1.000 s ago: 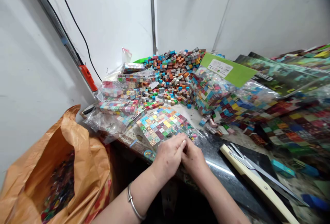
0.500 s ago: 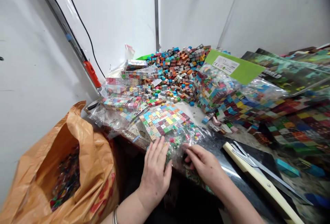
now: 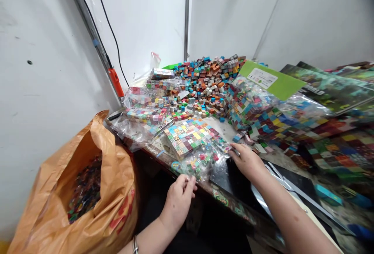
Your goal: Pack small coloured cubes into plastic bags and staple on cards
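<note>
A clear plastic bag (image 3: 201,160) holding small green, pink and red pieces lies at the table's front edge. My left hand (image 3: 179,197) is closed at the bag's near edge, thumb and fingers pinched on the plastic. At the bag's far right corner, my right hand (image 3: 247,159) pinches the film with bent fingers. Just behind the bag lies a flat block of many-coloured printed cubes (image 3: 189,135), partly overlapped by the film. Under my right forearm, a pair of scissors (image 3: 280,178) is partly covered.
Loose small cubes (image 3: 207,78) are heaped at the back. Wrapped cube blocks (image 3: 149,104) are stacked on the left. A bag with a green header card (image 3: 271,80) leans among more blocks on the right. An orange sack (image 3: 117,180) stands at the table's left, with dark pieces inside.
My left hand has gone from lying flat to a pinch at the bag's near edge. My right hand has moved away and right to the bag's far corner. The view has shifted slightly left.
</note>
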Available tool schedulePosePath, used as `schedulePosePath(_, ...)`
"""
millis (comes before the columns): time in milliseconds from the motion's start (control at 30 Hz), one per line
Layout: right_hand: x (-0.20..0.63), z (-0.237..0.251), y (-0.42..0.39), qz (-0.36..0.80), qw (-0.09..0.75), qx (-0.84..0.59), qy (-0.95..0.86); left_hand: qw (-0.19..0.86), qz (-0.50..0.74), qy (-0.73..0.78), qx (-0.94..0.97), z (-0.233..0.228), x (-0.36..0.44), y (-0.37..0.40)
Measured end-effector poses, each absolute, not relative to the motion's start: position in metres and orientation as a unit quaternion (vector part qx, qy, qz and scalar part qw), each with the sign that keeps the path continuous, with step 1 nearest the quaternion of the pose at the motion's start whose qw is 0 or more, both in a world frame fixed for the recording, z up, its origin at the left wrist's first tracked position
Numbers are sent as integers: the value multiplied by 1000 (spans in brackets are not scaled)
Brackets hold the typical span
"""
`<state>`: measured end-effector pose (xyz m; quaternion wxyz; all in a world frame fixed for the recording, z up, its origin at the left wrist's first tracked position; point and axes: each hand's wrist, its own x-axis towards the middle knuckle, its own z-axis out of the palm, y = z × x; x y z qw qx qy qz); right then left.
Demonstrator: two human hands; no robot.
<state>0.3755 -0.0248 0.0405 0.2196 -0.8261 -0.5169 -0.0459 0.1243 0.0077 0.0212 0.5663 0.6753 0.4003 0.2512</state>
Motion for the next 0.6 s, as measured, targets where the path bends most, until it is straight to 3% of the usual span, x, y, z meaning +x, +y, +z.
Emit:
schedulePosePath(333,384,58,-21,-33,119,-845,-521,604,256,406,637,20,135,10)
schedulePosePath(600,393,88,-24,-56,103,-861,-495,606,305,373,633,34,138,20)
